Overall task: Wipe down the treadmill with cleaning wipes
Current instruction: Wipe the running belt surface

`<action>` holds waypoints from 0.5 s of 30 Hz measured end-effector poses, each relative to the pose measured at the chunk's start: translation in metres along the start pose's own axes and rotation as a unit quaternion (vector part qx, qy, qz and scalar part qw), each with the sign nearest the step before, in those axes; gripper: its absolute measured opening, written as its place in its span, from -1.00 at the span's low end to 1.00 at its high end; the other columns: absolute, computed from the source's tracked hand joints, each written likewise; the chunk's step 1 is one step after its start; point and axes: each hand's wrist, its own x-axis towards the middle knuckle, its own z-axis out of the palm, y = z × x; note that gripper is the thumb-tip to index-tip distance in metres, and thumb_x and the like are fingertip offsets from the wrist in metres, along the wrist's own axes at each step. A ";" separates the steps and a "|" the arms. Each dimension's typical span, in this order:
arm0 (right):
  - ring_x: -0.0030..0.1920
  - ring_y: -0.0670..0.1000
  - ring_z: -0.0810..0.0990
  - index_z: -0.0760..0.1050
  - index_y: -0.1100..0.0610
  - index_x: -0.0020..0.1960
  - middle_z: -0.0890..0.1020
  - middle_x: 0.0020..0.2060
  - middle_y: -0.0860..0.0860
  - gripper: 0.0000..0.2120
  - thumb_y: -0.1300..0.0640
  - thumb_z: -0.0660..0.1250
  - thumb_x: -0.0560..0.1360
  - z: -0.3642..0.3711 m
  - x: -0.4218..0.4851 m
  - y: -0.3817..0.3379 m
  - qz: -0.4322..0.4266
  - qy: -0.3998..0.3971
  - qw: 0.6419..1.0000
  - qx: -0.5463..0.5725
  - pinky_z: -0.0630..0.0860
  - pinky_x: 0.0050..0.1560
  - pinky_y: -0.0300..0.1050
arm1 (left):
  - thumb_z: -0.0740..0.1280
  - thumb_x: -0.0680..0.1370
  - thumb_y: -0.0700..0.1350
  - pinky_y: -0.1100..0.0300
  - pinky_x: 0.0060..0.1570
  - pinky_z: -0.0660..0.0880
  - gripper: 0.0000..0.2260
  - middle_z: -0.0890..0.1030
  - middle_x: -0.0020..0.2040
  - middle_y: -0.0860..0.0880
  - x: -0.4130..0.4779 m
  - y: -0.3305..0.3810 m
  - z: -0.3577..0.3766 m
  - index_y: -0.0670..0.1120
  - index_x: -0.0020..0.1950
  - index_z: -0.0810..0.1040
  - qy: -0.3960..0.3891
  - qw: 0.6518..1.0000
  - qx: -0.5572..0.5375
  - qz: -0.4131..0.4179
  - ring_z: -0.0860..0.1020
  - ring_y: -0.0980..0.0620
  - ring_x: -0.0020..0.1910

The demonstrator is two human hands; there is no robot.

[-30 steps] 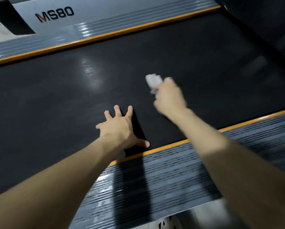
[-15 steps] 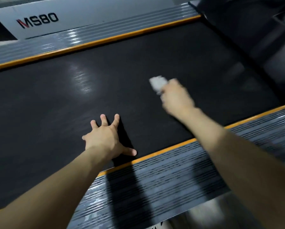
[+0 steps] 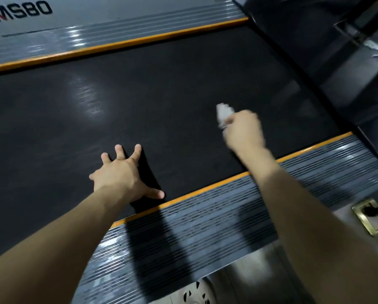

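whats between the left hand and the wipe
Nothing: in the head view only bare black belt runs from the left hand to the wipe in the right hand.

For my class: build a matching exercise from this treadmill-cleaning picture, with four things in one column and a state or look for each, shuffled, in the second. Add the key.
Column A
1. left hand
2. right hand
3. wipe
4. near side rail

Column B
a. ribbed grey, orange strip along its edge
b. fingers spread, flat on the black belt
c. white, bunched, poking out of a fist
d. curled round the wipe, blurred

Pairs: 1-b, 2-d, 3-c, 4-a
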 end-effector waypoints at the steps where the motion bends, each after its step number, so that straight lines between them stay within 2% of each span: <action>1: 0.04 0.22 0.71 0.75 0.08 0.13 0.69 0.00 0.12 -0.76 0.17 0.46 0.47 0.008 -0.028 -0.024 -0.074 -0.060 0.995 -0.002 0.61 -0.03 -0.05 | 0.54 0.01 0.64 -0.42 0.32 0.50 0.46 -0.05 0.75 -0.01 -0.001 0.000 -0.001 0.33 0.71 -0.20 0.001 1.000 0.001 0.000 0.04 -0.32 0.69; 3: -0.03 0.17 0.64 0.74 -0.01 0.09 0.57 -0.02 0.03 -0.81 0.19 0.48 0.52 0.014 -0.080 -0.051 -0.224 -0.175 0.959 -0.006 0.49 -0.12 -0.12 | 0.54 0.01 0.63 -0.42 0.32 0.50 0.45 -0.04 0.75 -0.02 -0.002 0.001 -0.002 0.32 0.71 -0.19 0.003 1.000 0.004 0.000 0.06 -0.32 0.68; 4: -0.04 0.14 0.62 0.74 -0.03 0.08 0.53 -0.04 -0.01 -0.80 0.21 0.47 0.53 0.011 -0.091 -0.049 -0.262 -0.200 0.944 -0.004 0.47 -0.13 -0.12 | 0.54 0.02 0.63 -0.42 0.32 0.50 0.45 -0.03 0.75 -0.02 -0.002 0.001 -0.001 0.32 0.71 -0.19 0.003 1.000 0.004 0.000 0.06 -0.32 0.68; 5: -0.06 0.11 0.62 0.75 -0.05 0.08 0.51 -0.09 -0.05 -0.78 0.22 0.48 0.52 0.004 -0.088 -0.040 -0.259 -0.195 0.946 0.005 0.46 -0.14 -0.14 | 0.54 0.02 0.64 -0.42 0.33 0.50 0.45 -0.03 0.74 -0.02 -0.002 0.001 -0.001 0.32 0.71 -0.19 0.003 1.000 0.004 0.001 0.06 -0.32 0.68; 7: -0.10 0.09 0.64 0.78 -0.02 0.05 0.54 -0.14 -0.10 -0.77 0.24 0.50 0.47 -0.010 -0.058 -0.001 -0.177 -0.143 0.974 0.008 0.46 -0.17 -0.21 | 0.52 0.01 0.65 -0.42 0.30 0.51 0.45 -0.01 0.74 -0.02 -0.001 0.001 -0.002 0.33 0.71 -0.20 0.005 1.000 0.006 0.002 0.09 -0.32 0.67; 9: -0.05 0.17 0.69 0.77 0.06 0.07 0.68 -0.06 0.05 -0.78 0.25 0.48 0.47 -0.031 -0.025 0.049 -0.046 -0.050 0.997 -0.021 0.53 -0.09 -0.21 | 0.51 -0.01 0.67 -0.40 0.26 0.54 0.46 0.01 0.73 -0.01 0.001 0.000 -0.001 0.32 0.71 -0.20 0.006 1.000 0.012 0.005 0.13 -0.33 0.65; 11: 0.04 0.22 0.72 0.76 0.11 0.12 0.75 0.01 0.17 -0.79 0.24 0.45 0.53 -0.045 -0.015 0.077 0.036 0.014 0.998 -0.040 0.57 0.03 -0.11 | 0.50 -0.02 0.67 -0.40 0.27 0.54 0.46 0.01 0.74 -0.02 0.002 -0.002 0.000 0.32 0.71 -0.19 0.006 1.000 0.014 0.005 0.13 -0.34 0.65; 13: 0.06 0.23 0.73 0.75 0.14 0.13 0.76 0.00 0.20 -0.79 0.23 0.44 0.53 -0.034 -0.031 0.060 0.043 0.022 0.998 -0.046 0.61 0.09 -0.07 | 0.49 -0.03 0.68 -0.39 0.27 0.54 0.46 0.01 0.74 -0.03 0.001 -0.001 0.000 0.33 0.71 -0.18 0.006 1.000 0.014 0.008 0.14 -0.34 0.65; 15: -0.02 0.20 0.75 0.76 0.09 0.06 0.76 -0.10 0.15 -0.80 0.19 0.47 0.46 -0.011 -0.058 0.017 -0.015 -0.034 0.999 -0.010 0.69 0.06 -0.01 | 0.48 -0.03 0.69 -0.40 0.28 0.53 0.46 0.04 0.74 -0.04 -0.001 0.000 -0.001 0.32 0.71 -0.16 0.015 1.000 0.016 0.009 0.17 -0.35 0.64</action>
